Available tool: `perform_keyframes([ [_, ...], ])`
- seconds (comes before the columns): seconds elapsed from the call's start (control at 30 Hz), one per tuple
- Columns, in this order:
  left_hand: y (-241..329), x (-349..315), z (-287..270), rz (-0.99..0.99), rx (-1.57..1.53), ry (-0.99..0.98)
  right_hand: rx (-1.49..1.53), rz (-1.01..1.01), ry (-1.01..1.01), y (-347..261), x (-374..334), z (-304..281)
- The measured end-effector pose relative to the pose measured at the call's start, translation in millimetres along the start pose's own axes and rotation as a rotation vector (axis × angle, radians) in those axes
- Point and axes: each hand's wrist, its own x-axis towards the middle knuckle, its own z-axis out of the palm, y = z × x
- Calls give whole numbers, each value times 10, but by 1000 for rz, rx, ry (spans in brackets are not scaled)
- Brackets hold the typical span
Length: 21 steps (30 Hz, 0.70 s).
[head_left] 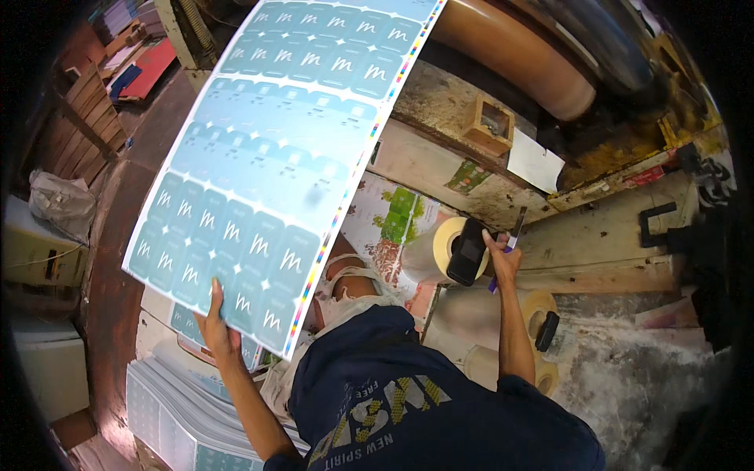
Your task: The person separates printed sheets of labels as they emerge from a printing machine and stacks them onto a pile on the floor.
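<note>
Left hand [220, 330] on edge of sheet [259, 149] — right hand [504, 255] apart.

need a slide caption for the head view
Left hand holds a printed teal sheet; right hand grips a slim purple tool.

On the upper right of my head camera view, I see a large brown roller [542, 74] and, beside it, a dark roller [609, 47]. Below the brown one there is a dirty ledge [432, 90], which bears a small wooden box [488, 127]; what is inside it, I cannot tell. A white paper [536, 161] lies near this box. At far right I notice a black bracket [657, 225]. On my left side, a crumpled pale bag [63, 206] rests near brown wooden slats [85, 125], and farther back a flat red item [151, 72] lies.
</note>
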Motion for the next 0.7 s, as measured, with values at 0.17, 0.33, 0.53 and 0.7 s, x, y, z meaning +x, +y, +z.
perform_keyframes([
  [0.17, -7, -65, -872, 40, 61, 20, 12, 85, -225, 618, -467, 219],
  [0.33, 194, -261, -670, 60, 68, 75, 43, 41, -243, 595, -134, 204],
  [0.53, 342, -443, -784, 75, 142, 132, 158, 118, -181, 592, -137, 298],
  [0.7, 323, -568, -974, 81, 168, 299, 184, 198, 132, 406, -57, 406],
])
